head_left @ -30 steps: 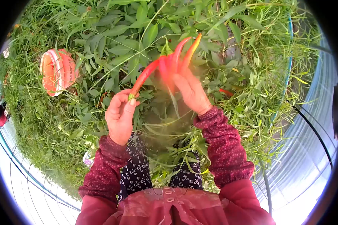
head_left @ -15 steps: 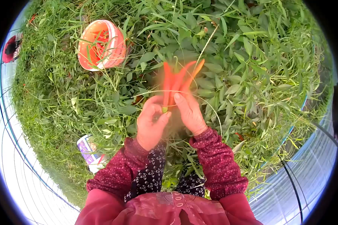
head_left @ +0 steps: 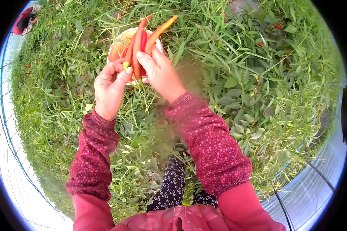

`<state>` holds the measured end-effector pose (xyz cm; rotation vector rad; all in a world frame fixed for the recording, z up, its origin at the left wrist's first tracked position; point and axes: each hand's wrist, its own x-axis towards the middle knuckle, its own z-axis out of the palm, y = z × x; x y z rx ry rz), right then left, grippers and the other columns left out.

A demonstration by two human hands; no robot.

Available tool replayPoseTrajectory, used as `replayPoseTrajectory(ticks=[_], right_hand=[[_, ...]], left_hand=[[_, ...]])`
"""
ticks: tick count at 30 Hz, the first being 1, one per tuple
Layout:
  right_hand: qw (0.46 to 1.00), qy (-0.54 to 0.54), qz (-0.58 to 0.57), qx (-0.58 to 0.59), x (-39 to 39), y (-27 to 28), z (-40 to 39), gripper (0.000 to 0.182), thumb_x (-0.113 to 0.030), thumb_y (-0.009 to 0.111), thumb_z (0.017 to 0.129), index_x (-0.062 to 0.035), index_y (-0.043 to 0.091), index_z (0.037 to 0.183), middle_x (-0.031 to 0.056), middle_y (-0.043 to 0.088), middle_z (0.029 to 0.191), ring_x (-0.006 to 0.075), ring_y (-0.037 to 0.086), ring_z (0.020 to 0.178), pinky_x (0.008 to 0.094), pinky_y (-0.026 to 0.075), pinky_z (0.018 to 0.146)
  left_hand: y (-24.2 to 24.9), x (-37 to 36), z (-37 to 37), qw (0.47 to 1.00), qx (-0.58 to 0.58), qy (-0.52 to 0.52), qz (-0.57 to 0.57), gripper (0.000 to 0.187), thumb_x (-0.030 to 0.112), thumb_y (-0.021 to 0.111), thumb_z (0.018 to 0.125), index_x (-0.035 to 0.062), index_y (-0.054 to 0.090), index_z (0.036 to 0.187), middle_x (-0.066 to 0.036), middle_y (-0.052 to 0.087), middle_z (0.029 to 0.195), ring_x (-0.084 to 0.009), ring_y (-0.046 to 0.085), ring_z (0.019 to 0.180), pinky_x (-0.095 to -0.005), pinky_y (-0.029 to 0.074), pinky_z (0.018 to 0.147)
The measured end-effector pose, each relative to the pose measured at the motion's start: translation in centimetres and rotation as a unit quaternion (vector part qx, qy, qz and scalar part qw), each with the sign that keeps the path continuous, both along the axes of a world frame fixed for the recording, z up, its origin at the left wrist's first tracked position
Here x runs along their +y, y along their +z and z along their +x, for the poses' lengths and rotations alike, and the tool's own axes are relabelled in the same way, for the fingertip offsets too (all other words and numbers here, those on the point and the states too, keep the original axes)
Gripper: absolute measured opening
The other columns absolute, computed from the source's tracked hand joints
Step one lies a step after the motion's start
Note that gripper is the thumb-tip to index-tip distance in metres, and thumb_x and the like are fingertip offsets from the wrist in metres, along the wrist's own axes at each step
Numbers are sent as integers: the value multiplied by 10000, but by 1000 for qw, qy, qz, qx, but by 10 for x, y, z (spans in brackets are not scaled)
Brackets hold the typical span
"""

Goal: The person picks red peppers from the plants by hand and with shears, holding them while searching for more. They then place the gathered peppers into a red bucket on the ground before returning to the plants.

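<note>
Several long chili peppers (head_left: pixel 138 50), red and one more orange, are bunched between my two hands, tips pointing away from me. My left hand (head_left: pixel 110 88) pinches a pepper near its green cap with thumb and fingers. Closed around the rest of the bunch is my right hand (head_left: pixel 162 75), its thumb lying over the peppers; stems hang below it. Directly behind the bunch, a bucket (head_left: pixel 117 49) with a pale rim and orange-red inside is partly covered by the hands and peppers. What lies inside it is mostly hidden.
Dense green plants and grass (head_left: pixel 235 77) surround me, with a few red peppers (head_left: pixel 277 26) among them. A person in red (head_left: pixel 23 21) is at the far left edge. Pale plastic sheeting (head_left: pixel 312 188) with dark hoops curves along both sides. My patterned trouser legs (head_left: pixel 169 184) show below.
Both hands have moved forward and left with the peppers, and now are over the bucket. The view has shifted too; the white and purple container at lower left is no longer visible.
</note>
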<state>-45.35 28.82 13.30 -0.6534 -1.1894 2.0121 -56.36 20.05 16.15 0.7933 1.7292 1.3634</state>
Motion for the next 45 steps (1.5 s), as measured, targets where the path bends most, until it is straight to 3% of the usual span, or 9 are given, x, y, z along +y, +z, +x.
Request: replayPoseTrajectory(ticks=[14,15,22,29,32,36,38,41,45], right_hand=[[988,16,-6,-154,55,-114,-55,315,-201,460,921,-7,502,1166,97,601,1019,159,575,900,301,461,810],[987,46,0,-155,46,-130,-74,347,-204,479,917,7,496,1192,66,606,995,138,578,855,279,471,761],[929,-17,148,-338,-11,-133,-90,547,-159,550,810,50,348,1273,221,630,924,372,609,874,423,475,791],[965,-48,52,-252,-70,-124,85,182,-137,541,816,-13,582,942,117,639,723,287,631,671,376,496,653],[947,-78,-1,-311,-68,-122,187,134,-142,570,820,-33,581,897,95,631,717,259,617,638,337,497,629],[704,-44,318,-633,-53,-138,319,173,-139,599,779,-82,597,942,101,610,925,301,573,874,421,447,796],[617,172,181,-746,-56,-161,384,211,-164,526,814,-23,608,947,118,592,902,317,566,937,537,454,825],[214,154,600,-755,-80,-209,500,434,-129,513,798,-27,475,1218,154,617,928,316,560,1002,481,395,951],[573,207,220,-762,-31,-122,497,568,-170,581,761,-41,419,1290,166,588,1091,303,520,1090,415,273,1064]], left_hand=[[-168,59,-46,999,49,18,2,150,181,524,907,36,557,882,-35,541,890,-142,524,830,-302,443,807],[-170,43,-63,980,183,40,-62,190,193,604,817,6,569,818,-231,519,1124,-341,472,1090,-393,380,938],[-220,-29,-131,936,196,129,-262,416,310,544,867,-41,598,1083,-204,624,1013,-252,585,939,-336,442,845],[-220,-25,-90,957,212,37,-195,460,340,547,892,2,530,1204,-138,537,1208,-224,509,1090,-340,373,955],[-171,-15,-8,837,535,-81,-83,343,269,521,921,21,554,1156,-121,520,1214,-248,506,1104,-345,398,942],[-133,-1,112,860,464,-213,16,211,113,499,921,29,568,1102,-117,502,1218,-260,500,1118,-343,439,893],[-124,3,169,873,407,-263,56,185,35,516,889,28,570,1066,-122,510,1204,-258,518,1089,-338,453,861],[-119,9,234,893,306,-328,32,171,14,547,850,12,574,1019,-122,529,1166,-260,585,935,-325,477,766],[-135,11,305,873,272,-404,43,152,57,565,832,36,587,980,-139,609,982,-311,598,858,-357,491,746]])
